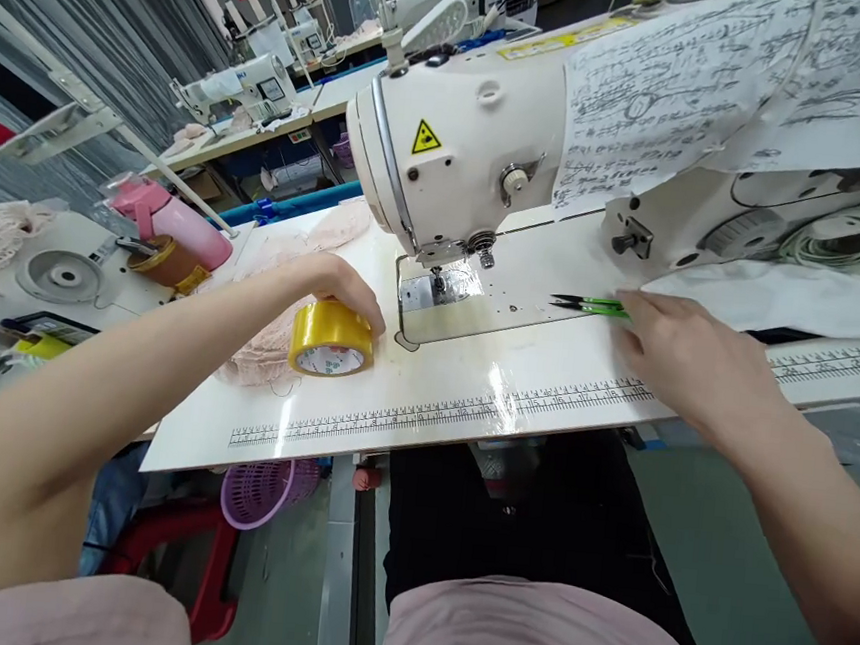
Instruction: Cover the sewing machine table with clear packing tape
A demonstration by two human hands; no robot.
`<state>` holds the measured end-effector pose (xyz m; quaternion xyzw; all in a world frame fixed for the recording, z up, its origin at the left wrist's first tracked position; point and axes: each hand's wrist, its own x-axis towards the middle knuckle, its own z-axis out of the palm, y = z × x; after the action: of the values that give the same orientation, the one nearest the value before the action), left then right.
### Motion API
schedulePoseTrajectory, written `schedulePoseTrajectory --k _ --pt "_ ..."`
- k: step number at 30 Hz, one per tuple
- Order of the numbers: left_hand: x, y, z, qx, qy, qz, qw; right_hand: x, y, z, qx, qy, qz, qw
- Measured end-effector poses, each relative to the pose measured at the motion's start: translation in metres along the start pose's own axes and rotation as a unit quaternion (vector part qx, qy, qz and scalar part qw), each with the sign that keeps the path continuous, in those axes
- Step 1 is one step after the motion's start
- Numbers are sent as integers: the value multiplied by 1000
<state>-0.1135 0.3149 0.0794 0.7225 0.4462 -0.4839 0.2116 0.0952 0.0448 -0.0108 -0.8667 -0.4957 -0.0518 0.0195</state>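
My left hand (341,287) curls over a roll of yellow tape (333,326) left of the needle area, its fingers bent down along the roll's far and right side; part of the grip is hidden. Pale pink lace fabric (266,348) lies beneath and beside that hand. My right hand (673,349) holds green-handled thread snips (603,307), dark blades pointing left, low over the white table. Between both hands, the needle and presser foot (439,283) of a sewing machine (461,145) stand over a shiny metal plate.
A printed ruler (460,408) runs along the table's front edge. Handwritten paper (644,110) covers the machine arm. Coiled pale green cord (851,234) lies at right. On the left are a pink bottle (174,225) and brown tape (168,262); below hangs a purple basket (256,496).
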Motion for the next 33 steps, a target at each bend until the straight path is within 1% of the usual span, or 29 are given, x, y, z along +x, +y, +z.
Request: schedulePoseTrajectory --k 3,7,8,9,11,13,15,17,20,22,23,25,27,29,30,31,33 --pt "0 -4 1 -21 -19 7 1000 -2 0 7 -24 -2 -18 1000" --pt "-1 -9 0 -38 -31 10 999 7 -4 8 -72 61 -99 991" --pt "-1 -9 0 -37 -31 11 999 10 -5 7 -91 65 -116 987" --pt "-1 -9 -1 -33 -30 13 999 14 -7 5 -109 56 -123 985" --pt "-1 -10 0 -23 -29 21 999 21 -11 0 -134 7 -114 984" --pt "-2 -10 0 -18 -33 33 999 26 -14 -5 -136 -36 -104 985" --pt "-2 -11 1 -20 -41 39 998 28 -16 -10 -125 -40 -99 986" --pt "-1 -12 0 -24 -50 42 998 26 -18 -16 -107 -23 -83 991" --pt "4 -15 -3 -44 -76 51 995 14 -29 -24 -42 18 -40 998" --pt "8 -18 -5 -65 -94 51 992 0 -45 -25 57 34 -46 997" --pt "9 -18 -6 -75 -101 51 991 -8 -55 -23 122 29 -62 990" --pt "10 -20 -7 -89 -109 52 989 -23 -77 -16 256 -10 -97 962" --pt "10 -22 -7 -90 -110 54 988 -35 -98 -6 350 -51 -143 924" --pt "10 -23 -5 -81 -105 56 990 -42 -116 1 389 -92 -178 899" --pt "10 -24 -4 -77 -103 58 990 -44 -124 3 390 -109 -182 896" --pt "10 -25 -4 -71 -101 63 990 -45 -132 3 381 -123 -177 899" --pt "9 -26 -2 -44 -74 86 993 -46 -145 0 348 -132 -163 914"
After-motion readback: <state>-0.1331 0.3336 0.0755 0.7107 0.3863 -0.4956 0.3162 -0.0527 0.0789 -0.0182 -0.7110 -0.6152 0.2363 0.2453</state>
